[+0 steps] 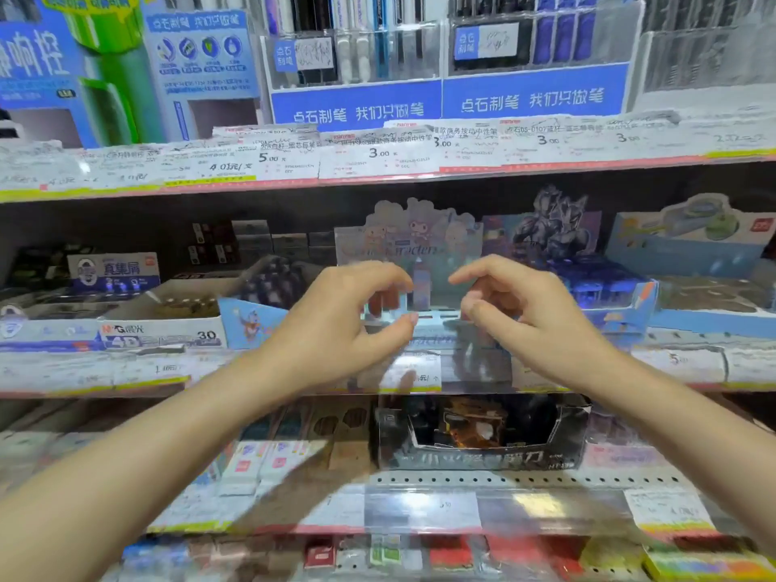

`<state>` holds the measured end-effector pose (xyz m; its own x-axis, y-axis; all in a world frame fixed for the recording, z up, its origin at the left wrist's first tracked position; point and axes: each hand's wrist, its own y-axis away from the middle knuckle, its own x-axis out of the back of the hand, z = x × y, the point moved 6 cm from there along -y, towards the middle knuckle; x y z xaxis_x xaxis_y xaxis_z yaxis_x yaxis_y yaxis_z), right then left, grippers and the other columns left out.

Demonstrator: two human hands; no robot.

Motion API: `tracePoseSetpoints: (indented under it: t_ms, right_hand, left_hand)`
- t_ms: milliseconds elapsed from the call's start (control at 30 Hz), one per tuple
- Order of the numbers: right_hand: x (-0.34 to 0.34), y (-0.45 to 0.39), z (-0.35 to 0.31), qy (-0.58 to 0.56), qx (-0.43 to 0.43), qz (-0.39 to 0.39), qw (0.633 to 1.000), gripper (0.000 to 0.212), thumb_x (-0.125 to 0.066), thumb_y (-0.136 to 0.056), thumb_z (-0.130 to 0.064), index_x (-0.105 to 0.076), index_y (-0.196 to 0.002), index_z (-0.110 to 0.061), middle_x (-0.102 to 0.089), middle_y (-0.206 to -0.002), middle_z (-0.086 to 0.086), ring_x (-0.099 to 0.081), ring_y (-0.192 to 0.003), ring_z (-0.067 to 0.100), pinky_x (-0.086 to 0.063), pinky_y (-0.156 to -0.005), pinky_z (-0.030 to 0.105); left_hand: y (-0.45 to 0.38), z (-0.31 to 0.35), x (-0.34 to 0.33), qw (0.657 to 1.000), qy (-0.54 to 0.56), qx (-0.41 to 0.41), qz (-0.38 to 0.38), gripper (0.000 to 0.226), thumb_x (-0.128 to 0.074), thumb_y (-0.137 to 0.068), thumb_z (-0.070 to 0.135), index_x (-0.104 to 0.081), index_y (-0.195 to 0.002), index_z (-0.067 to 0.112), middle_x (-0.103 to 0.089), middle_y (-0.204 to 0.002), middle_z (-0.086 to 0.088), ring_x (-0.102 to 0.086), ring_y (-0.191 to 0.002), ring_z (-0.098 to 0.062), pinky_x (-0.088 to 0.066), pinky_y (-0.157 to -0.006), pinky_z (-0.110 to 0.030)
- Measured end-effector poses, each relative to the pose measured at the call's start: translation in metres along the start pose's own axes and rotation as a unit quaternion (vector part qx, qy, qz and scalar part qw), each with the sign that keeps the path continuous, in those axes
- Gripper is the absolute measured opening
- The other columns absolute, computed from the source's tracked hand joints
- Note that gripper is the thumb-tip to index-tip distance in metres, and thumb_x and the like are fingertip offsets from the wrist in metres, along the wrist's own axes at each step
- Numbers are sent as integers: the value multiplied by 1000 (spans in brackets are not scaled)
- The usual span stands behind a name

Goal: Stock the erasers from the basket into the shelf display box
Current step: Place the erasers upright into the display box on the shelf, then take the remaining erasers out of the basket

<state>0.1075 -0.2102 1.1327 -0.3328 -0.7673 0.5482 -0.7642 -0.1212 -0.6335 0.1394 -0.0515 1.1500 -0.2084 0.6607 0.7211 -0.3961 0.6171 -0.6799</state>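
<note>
Both hands hovered at the display box [409, 245]; left hand [348, 325] and right hand [525, 317] were loosely curled, seemingly holding nothing.

Both hands reach toward the middle shelf [126, 384]. The left hand [336, 325] and right hand [533, 321] hover with curled fingers in front of the pastel cartoon display box [409, 241], holding nothing visible. Blue pen displays [445, 98] stand on the shelf above.
</note>
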Motion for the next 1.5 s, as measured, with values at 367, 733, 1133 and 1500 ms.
tracePoseSetpoints:
  t_ms: [367,733,1133,1500]
  right_hand:
    - [-38,95,31,-153,-67,-107,980,12,-60,-84,-18,-58,-88,-29,-53,-64,2,-43,-54,15,-39,-52,21]
    - [-148,230,91,-121,-203,-202,950,9,-58,-86,-22,-61,-95,-20,-57,-62,-7,-48,-48,3,-35,-48,11]
    - [-291,437,205,-11,-380,-316,869,6,-57,-86,-19,-59,-88,-13,-61,-73,2,-54,-61,15,-43,-59,26]
    - [-406,630,378,78,-440,-397,802,22,-57,-84,-12,-62,-106,-13,-67,-95,6,-57,-77,18,-43,-72,23]
  left_hand:
    - [98,38,-57,957,166,233,-51,24,-63,-70,39,-63,-73,15,-51,-53,7,-42,-50,-7,-34,-49,-22]
    - [240,1,-143,889,167,378,-200,18,-64,-70,37,-62,-68,19,-53,-54,6,-43,-46,-2,-35,-49,-20]
    - [449,-13,-315,791,183,479,-334,13,-68,-77,23,-62,-73,13,-51,-59,8,-45,-55,-5,-35,-50,-14]
    - [635,-22,-545,732,182,526,-392,16,-68,-70,22,-52,-72,20,-54,-69,5,-58,-75,-19,-45,-73,-27]
